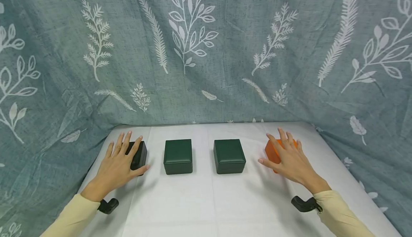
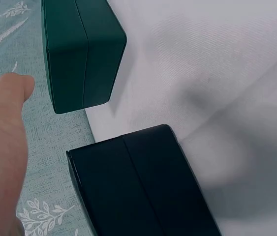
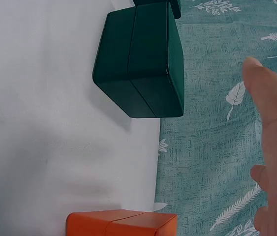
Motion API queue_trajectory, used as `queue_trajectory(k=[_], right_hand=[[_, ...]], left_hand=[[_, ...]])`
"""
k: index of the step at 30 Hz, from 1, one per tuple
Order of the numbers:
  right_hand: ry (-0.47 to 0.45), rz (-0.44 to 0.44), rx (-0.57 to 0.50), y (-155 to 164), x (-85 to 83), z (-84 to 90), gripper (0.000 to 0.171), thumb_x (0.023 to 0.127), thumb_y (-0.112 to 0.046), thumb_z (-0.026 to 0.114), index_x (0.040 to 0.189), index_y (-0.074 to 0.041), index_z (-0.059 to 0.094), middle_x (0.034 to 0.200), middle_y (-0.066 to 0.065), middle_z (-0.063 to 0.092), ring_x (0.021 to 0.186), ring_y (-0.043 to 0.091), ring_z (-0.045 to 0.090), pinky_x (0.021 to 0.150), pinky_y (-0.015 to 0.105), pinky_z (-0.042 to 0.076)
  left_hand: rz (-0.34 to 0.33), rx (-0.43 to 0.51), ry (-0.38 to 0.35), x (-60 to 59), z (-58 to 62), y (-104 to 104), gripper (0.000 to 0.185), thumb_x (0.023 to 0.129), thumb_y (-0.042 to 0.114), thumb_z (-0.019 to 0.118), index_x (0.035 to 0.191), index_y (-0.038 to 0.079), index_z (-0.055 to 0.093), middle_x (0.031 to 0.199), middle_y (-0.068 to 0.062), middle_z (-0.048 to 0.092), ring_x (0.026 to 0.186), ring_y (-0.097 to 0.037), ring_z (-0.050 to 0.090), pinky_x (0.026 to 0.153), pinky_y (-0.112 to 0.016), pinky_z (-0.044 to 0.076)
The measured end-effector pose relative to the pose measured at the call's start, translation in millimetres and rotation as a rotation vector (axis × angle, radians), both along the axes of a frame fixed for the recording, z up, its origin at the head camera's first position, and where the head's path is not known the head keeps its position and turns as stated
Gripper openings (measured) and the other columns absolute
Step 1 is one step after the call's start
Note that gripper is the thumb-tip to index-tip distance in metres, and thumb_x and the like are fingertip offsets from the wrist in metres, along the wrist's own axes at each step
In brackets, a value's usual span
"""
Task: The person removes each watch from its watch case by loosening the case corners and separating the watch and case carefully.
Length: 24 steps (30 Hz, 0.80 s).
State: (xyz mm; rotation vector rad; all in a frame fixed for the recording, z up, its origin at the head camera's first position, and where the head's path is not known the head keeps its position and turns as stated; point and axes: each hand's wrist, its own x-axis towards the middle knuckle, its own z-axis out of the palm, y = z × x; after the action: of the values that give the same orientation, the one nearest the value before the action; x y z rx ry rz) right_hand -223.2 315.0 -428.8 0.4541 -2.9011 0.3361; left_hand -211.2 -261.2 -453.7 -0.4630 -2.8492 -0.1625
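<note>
Four small boxes in a row on a white tablecloth, a hand over each end box.

Left hand, lower left of the head view: fingers straight and spread, lying over the black box; whether the palm presses on it cannot be told; black box closed, leftmost in the row. Right hand, lower right: fingers straight and apart, over the orange box, rightmost in the row; contact cannot be told. Between them, centre of frame: two dark green boxes, closed, set apart from each other. Behind, filling the upper frame: grey-green cloth with white leaf print. Cream sleeves at both lower corners.
</note>
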Motion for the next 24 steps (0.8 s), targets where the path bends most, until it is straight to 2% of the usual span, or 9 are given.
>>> queue_trajectory(k=[13, 24], right_hand=[[0.008, 0.005, -0.007, 0.2, 3.8, -2.9, 0.099, 0.089, -0.076, 0.060, 0.164, -0.018, 0.031, 0.169, 0.024, 0.005, 0.150, 0.056, 0.008, 0.112, 0.076, 0.003], [0.007, 0.002, -0.005, 1.7, 3.5, -2.3, 0.098, 0.089, -0.076, 0.059, 0.164, -0.019, 0.030, 0.170, 0.022, 0.003, 0.150, 0.057, 0.008, 0.111, 0.077, 0.003]], left_hand=[[-0.006, 0.007, 0.023, 1.0, -4.4, -1.8, 0.103, 0.090, 0.076, 0.058, 0.166, 0.017, 0.022, 0.170, -0.022, 0.007, 0.156, -0.043, 0.000, 0.116, -0.070, 0.009], [-0.004, 0.004, 0.027, 0.9, -3.3, -2.6, 0.102, 0.090, 0.076, 0.058, 0.166, 0.018, 0.021, 0.170, -0.021, 0.004, 0.156, -0.042, -0.001, 0.117, -0.068, 0.008]])
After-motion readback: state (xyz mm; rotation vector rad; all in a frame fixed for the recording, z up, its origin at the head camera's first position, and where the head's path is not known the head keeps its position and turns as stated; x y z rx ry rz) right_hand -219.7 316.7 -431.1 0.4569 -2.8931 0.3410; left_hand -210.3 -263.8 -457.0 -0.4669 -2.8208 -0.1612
